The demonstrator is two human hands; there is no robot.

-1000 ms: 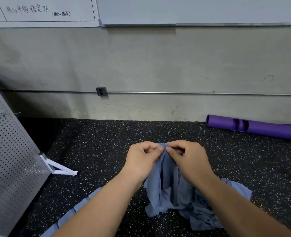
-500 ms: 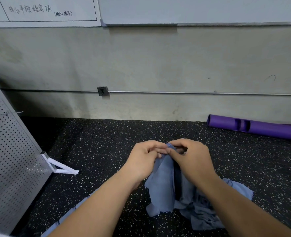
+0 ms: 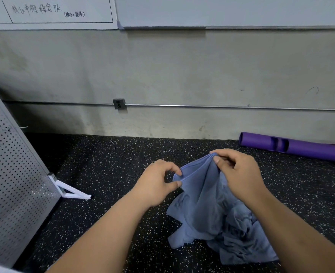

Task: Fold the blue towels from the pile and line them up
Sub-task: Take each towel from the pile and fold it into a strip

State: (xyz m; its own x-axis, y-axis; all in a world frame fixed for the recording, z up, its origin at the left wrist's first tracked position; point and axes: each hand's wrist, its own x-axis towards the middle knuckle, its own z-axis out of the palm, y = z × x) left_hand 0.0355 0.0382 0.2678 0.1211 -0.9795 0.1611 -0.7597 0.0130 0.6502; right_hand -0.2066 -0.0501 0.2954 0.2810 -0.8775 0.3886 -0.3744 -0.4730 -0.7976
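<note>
A grey concrete wall (image 3: 182,71) fills the far half of the view, and a black speckled rubber floor (image 3: 113,164) spreads from its foot to the near edge. A perforated metal panel (image 3: 11,184) leans along the left side on a white foot (image 3: 72,191). Two whiteboards hang at the top of the wall: the left whiteboard (image 3: 50,10) bears handwriting, and the right whiteboard (image 3: 221,10) looks blank.

A pile of crumpled blue towels (image 3: 241,239) lies on the floor right of centre, near the person. One blue towel (image 3: 200,194) is raised from it, its lower part hanging down onto the pile and its top edge stretched between both hands. A purple tube (image 3: 300,147) lies on the floor at the far right, against the wall.

The left hand (image 3: 158,182) pinches the towel's top edge between thumb and forefinger, its other fingers curled. The right hand (image 3: 239,174), a little higher and farther, grips the same edge bunched in its fingers (image 3: 217,159). A thin metal pipe (image 3: 221,106) runs along the wall to a small outlet box (image 3: 119,104).
</note>
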